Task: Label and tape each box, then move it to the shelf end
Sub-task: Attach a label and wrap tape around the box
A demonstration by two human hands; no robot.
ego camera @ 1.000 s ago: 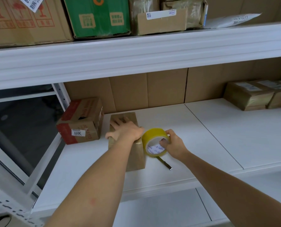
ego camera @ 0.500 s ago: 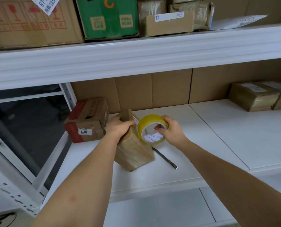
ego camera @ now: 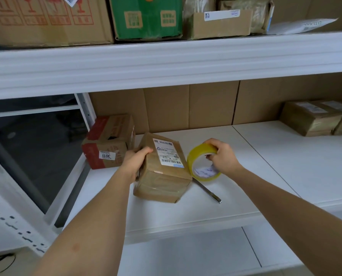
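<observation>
One box [ego camera: 162, 172] on the middle shelf [ego camera: 265, 160], tilted up on an edge, white label [ego camera: 167, 154] facing up. Left hand [ego camera: 135, 162] gripping the box's left side, fingers curled over the upper edge, thumb hidden. Grip clamped on the box. One roll of yellow tape [ego camera: 203, 163] standing on edge just right of the box, close to its right corner; cannot tell whether touching. Right hand [ego camera: 221, 156] holding the roll, fingers over the top rim and into the core. Grip clamped on the tape. One slim metal tool [ego camera: 208, 191], perhaps a knife or pen, lying flat on the shelf below the roll, its upper end hidden behind the box corner.

One red-and-brown carton [ego camera: 108, 141] at the left end of the same shelf, just behind the left hand, small white sticker reading 3011 on its front. Two wrapped parcels [ego camera: 313, 118] at the far right of the shelf, side by side, well apart from the box.

On the upper shelf [ego camera: 166, 60]: one large brown carton [ego camera: 46, 18] with red symbols, one green carton [ego camera: 148, 16], two smaller brown parcels [ego camera: 217, 22] overlapping, one white mailer [ego camera: 301, 26] lying flat. One lower shelf [ego camera: 186, 255] visible below.
</observation>
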